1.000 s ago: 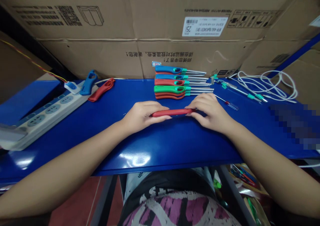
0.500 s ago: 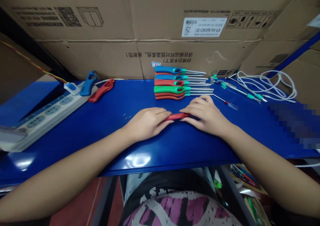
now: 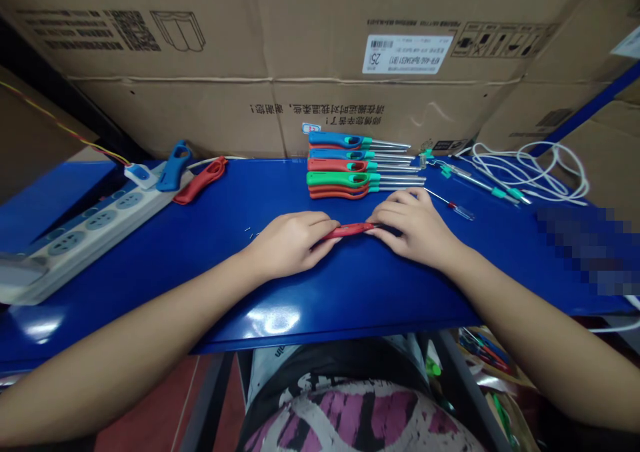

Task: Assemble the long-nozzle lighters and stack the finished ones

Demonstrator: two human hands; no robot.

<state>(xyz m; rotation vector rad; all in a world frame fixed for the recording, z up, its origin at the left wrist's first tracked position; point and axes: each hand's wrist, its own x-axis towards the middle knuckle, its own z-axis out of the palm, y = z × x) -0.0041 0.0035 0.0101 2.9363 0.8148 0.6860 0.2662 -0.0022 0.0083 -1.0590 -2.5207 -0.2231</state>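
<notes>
Over the blue table (image 3: 320,305), a red lighter handle (image 3: 351,230) lies level between my two hands. My left hand (image 3: 295,242) is closed around its left end. The fingertips of my right hand (image 3: 413,225) pinch its right end. Just behind my hands is a stack of lighters (image 3: 340,165) with blue, red, green and orange handles and long metal tubes pointing right. A screwdriver (image 3: 463,211) with a clear handle lies beyond my right hand. Small metal pins (image 3: 247,229) rest left of my left hand.
At the left is a white power strip (image 3: 100,222), with a blue handle (image 3: 175,167) and a red handle (image 3: 201,181) by its far end. Lighter tube parts (image 3: 475,180) and a coiled white cable (image 3: 565,179) lie back right. A large cardboard box (image 3: 200,59) stands behind.
My right fingers have drawn back slightly to the right along the red handle, so more of it shows. My left hand has shifted slightly left with it.
</notes>
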